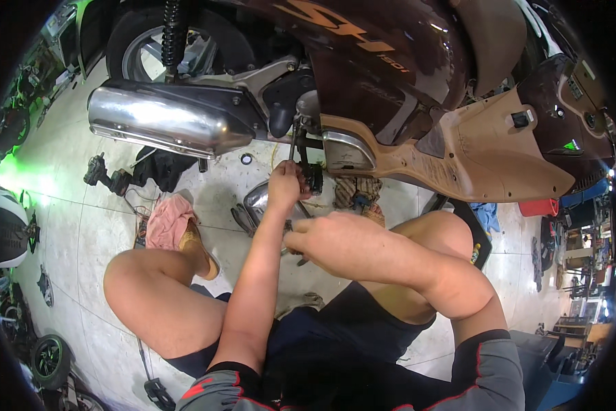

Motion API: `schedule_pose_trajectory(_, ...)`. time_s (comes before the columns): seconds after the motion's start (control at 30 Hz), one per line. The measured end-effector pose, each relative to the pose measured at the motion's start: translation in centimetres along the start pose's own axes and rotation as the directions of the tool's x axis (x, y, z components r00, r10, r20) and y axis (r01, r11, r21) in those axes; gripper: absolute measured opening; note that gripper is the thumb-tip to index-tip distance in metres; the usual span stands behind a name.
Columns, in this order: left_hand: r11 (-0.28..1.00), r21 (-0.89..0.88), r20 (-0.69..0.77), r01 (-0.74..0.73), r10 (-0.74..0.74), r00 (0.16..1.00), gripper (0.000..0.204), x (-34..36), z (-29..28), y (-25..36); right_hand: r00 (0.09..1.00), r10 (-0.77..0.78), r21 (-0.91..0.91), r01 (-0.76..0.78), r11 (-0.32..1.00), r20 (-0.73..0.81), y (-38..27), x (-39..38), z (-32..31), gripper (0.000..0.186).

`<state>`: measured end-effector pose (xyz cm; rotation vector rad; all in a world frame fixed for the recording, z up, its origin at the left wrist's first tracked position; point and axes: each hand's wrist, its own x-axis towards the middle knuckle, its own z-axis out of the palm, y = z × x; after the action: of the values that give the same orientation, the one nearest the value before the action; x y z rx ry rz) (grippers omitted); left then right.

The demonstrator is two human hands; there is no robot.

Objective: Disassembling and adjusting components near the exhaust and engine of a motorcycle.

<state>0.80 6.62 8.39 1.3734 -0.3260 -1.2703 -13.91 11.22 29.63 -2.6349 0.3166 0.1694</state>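
My left hand reaches up under the scooter, its fingers closed around the lower end of a slim metal rod. The rod's upper end meets the metal parts below the engine, beside a black footpeg-like part. Nearer to me and to the right, my right hand is closed in a fist, turned inward. A bit of dark metal shows by its fingers, but what it grips is hidden. A silvery rounded metal part lies on the floor behind my left wrist.
The chrome exhaust silencer hangs at left, below the rear wheel. The tan footboard juts out at right. A pink cloth drapes by my left foot. Black parts lie on the tiles, and a red basin stands at right.
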Motion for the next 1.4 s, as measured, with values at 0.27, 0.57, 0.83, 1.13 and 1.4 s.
schedule_pose_trajectory(0.27,0.879,-0.334,0.450,0.340,-0.168,0.877,0.033,1.1,-3.6,1.3,0.994,0.005,0.006,-0.006,1.000,0.107,-0.2,0.5,0.8,0.019)
schedule_pose_trajectory(0.57,0.880,-0.351,0.144,0.319,-0.285,0.947,0.041,0.7,-2.9,1.9,0.991,0.023,0.018,-0.026,1.000,0.135,-0.3,0.8,0.8,0.019)
schedule_pose_trajectory(0.83,0.679,0.708,0.019,-0.195,0.258,0.966,0.037,-1.7,-1.4,3.9,0.998,-0.024,0.144,0.033,0.989,-0.062,0.0,1.0,-1.5,0.020)
schedule_pose_trajectory(1.13,0.972,-0.233,0.370,-0.037,0.123,0.921,0.023,3.5,-3.7,-1.7,0.889,0.271,0.775,0.133,0.618,-0.369,0.3,1.4,-4.9,0.023)
schedule_pose_trajectory(1.4,0.850,-0.519,0.440,0.090,0.176,0.881,0.024,3.0,-1.8,-3.6,0.784,0.474,0.902,0.248,0.354,-0.401,1.3,0.6,-6.4,0.018)
